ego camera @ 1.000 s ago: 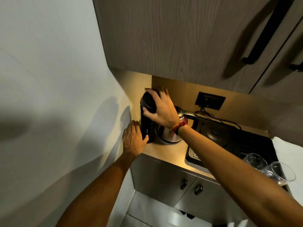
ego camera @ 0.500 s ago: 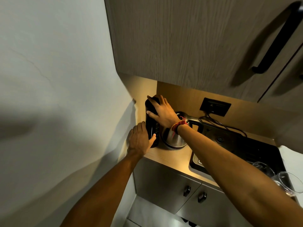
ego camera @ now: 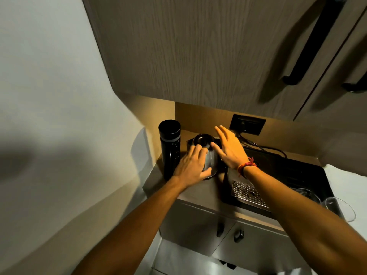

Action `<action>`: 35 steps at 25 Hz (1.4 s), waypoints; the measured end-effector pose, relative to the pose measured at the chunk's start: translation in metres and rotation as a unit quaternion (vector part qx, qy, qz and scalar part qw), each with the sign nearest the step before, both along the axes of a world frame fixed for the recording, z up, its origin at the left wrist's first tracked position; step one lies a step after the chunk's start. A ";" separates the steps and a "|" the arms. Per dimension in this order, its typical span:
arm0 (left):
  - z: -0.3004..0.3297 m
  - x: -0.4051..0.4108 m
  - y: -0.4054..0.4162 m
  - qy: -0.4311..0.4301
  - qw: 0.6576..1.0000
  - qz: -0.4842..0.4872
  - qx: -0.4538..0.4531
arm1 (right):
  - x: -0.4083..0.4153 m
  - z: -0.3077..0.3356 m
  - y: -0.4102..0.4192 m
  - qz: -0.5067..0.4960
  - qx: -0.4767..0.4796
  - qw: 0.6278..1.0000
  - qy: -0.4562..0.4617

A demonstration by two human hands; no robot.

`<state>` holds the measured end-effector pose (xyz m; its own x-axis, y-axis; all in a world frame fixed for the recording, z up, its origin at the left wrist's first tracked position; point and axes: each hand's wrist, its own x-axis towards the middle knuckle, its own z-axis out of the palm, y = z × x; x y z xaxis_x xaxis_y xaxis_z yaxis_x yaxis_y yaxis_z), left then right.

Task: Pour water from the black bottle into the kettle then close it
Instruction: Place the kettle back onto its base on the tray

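The black bottle (ego camera: 170,147) stands upright in the counter's back left corner, its cap on, and neither hand touches it. Right beside it sits the steel kettle (ego camera: 208,161) with a dark lid (ego camera: 202,140). My left hand (ego camera: 191,167) lies flat against the kettle's front side, fingers spread. My right hand (ego camera: 228,148) hovers open over the kettle's right side, thumb near the lid, and hides the handle. Whether the lid is fully down I cannot tell.
A black tray (ego camera: 278,175) with a perforated metal drip plate (ego camera: 248,192) fills the counter to the right, with glasses (ego camera: 335,207) at its far end. A wall socket (ego camera: 247,124) and cables sit behind. A wall cabinet (ego camera: 198,46) hangs low overhead.
Both hands let go of the black bottle and moved right to the kettle. The bottle now stands alone. The view also shifted left and downward.
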<state>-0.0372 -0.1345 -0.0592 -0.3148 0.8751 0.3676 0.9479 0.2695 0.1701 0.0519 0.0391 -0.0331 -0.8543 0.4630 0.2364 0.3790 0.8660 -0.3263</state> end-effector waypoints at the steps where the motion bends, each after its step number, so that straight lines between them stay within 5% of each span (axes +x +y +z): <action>1: 0.007 -0.002 0.013 -0.013 1.000 0.015 -0.018 | 0.009 -0.005 0.012 -0.008 0.002 0.999 -0.044; 5: 0.028 -0.022 0.059 -0.116 0.975 0.123 -0.146 | 0.017 -0.004 0.024 -0.014 -0.125 0.986 -0.106; 9: 0.031 -0.034 0.082 -0.156 0.941 0.186 -0.236 | 0.008 0.001 0.021 -0.020 -0.131 0.987 -0.087; 18: 0.081 -0.022 0.142 -0.167 0.976 0.115 -0.075 | 0.050 0.067 0.059 -0.122 -0.191 0.974 0.000; 23: 0.087 0.011 0.175 -0.107 0.980 0.065 -0.152 | 0.082 0.068 0.097 -0.154 -0.156 0.975 -0.047; 28: 0.075 0.068 0.203 -0.103 0.985 0.045 -0.128 | 0.128 0.049 0.131 -0.157 -0.097 0.979 -0.088; 35: 0.065 0.103 0.230 -0.061 0.990 0.011 -0.126 | 0.169 0.022 0.156 -0.195 -0.108 0.975 -0.025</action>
